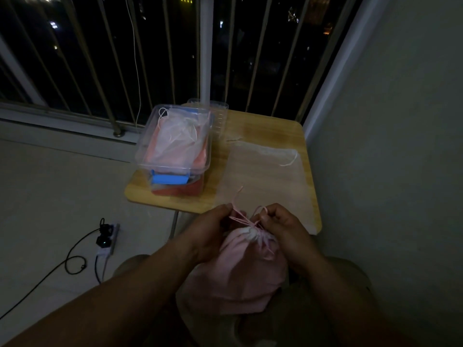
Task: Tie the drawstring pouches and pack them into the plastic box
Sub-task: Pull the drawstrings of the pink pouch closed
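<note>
A pink drawstring pouch (240, 274) rests on my lap, its mouth gathered tight. My left hand (213, 231) pinches the pink drawstring (241, 217) on the left of the neck, and my right hand (283, 226) pinches a loop of the same cord on the right. The clear plastic box (150, 151) with a blue latch stands on the left of the small wooden table (308, 204); several sheer tied pouches (178, 139) fill it. A flat sheer pouch (263, 171) lies untied on the table's right half.
The box's clear lid (220, 116) leans behind the box. Window bars (205, 46) stand beyond the table and a wall (400, 146) closes the right side. A power strip (107, 240) with black cables lies on the floor at left.
</note>
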Demonstrator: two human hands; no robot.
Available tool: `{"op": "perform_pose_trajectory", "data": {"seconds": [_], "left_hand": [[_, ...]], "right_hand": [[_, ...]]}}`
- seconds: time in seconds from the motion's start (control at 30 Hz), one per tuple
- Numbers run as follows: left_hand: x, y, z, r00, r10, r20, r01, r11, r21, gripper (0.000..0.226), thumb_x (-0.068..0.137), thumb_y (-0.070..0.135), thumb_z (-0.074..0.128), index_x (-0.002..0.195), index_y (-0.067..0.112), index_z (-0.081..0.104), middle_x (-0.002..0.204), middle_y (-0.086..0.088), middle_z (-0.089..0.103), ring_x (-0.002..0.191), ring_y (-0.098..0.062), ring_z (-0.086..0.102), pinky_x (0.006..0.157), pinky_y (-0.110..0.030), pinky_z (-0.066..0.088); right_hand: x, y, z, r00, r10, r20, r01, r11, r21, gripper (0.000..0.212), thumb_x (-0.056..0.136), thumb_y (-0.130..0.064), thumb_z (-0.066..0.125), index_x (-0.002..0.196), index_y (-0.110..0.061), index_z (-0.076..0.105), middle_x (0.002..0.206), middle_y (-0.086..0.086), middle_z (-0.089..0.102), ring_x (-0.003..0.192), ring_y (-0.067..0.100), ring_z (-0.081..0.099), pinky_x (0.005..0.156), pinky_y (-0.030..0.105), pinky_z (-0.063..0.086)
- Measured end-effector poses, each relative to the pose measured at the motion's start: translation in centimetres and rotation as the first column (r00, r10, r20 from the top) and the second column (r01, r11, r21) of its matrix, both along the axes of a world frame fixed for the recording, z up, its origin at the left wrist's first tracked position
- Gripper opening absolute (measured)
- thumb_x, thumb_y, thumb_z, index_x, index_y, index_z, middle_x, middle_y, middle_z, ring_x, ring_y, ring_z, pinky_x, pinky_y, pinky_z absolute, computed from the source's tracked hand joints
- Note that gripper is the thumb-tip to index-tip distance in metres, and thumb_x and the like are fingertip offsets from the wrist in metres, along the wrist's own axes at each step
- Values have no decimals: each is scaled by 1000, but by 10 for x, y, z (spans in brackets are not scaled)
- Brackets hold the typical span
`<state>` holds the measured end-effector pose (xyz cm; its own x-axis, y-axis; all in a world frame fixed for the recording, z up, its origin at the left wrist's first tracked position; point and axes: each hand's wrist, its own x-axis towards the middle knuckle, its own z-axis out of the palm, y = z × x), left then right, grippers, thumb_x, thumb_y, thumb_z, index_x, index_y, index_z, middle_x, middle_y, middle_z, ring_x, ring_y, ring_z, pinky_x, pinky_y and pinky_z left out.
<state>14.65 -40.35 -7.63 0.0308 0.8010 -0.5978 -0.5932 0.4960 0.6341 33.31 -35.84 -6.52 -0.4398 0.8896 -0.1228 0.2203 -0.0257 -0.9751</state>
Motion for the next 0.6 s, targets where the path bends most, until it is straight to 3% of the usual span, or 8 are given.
{"op": "perform_pose_trajectory", "data": {"seconds": [0.1, 0.17, 0.2, 0.33, 0.47, 0.53, 0.6], "left_hand": [[6, -1, 8, 974, 109, 197, -111, 994, -2, 63, 106, 29, 41, 55, 6, 69, 77, -16, 74, 83, -29, 70, 87, -43, 49], [11, -2, 13, 947, 151, 285, -149, 988, -28, 54, 103, 24, 43, 51, 12, 50, 55, -6, 55, 55, -24, 60, 77, -39, 46], [13, -1, 16, 940, 174, 292, -166, 985, -52, 48, 102, 23, 45, 55, 15, 42, 52, -3, 45, 51, -21, 51, 74, -36, 45], [8, 7, 9, 921, 308, 237, -291, 951, -105, 40, 101, 17, 47, 63, 18, 32, 56, 0, 28, 53, -17, 33, 64, -31, 39], [3, 8, -1, 948, 286, 138, -286, 958, -20, 37, 103, 16, 43, 67, 18, 34, 55, -1, 28, 51, -17, 32, 61, -32, 35], [1, 8, -4, 982, 185, -42, -183, 982, 51, 35, 104, 21, 46, 70, 14, 44, 60, -9, 42, 56, -21, 46, 67, -35, 42], [-3, 2, 0, 981, 39, -188, -15, 992, 128, 32, 105, 37, 53, 92, 8, 62, 87, -19, 65, 81, -29, 66, 89, -43, 52]], "right_hand": [[-2, -2, -1, 992, -94, -80, 81, 986, -145, 26, 106, -26, 53, 89, -17, 70, 96, 15, 74, 90, 31, 70, 87, 49, 53], [-4, -4, -1, 984, -152, -97, 128, 968, -215, 28, 107, -23, 51, 90, -10, 69, 93, 17, 75, 86, 31, 70, 84, 46, 53], [-5, -5, -1, 981, -171, -95, 144, 961, -236, 28, 107, -22, 50, 92, -7, 67, 93, 18, 75, 86, 32, 71, 82, 45, 54], [-8, -5, -5, 954, -289, -78, 258, 926, -276, 27, 107, -20, 51, 89, -6, 65, 88, 18, 75, 79, 30, 71, 73, 39, 56], [-14, -5, -11, 928, -361, -93, 318, 897, -308, 26, 105, -16, 55, 83, -7, 65, 87, 25, 70, 81, 33, 65, 79, 44, 52], [-17, -2, -13, 929, -362, -75, 329, 903, -276, 29, 104, -19, 57, 78, -13, 68, 88, 27, 69, 81, 32, 64, 79, 45, 51], [-19, 2, -9, 945, -325, -46, 306, 924, -230, 37, 104, -22, 57, 70, -22, 70, 82, 20, 69, 81, 29, 62, 77, 42, 49]]}}
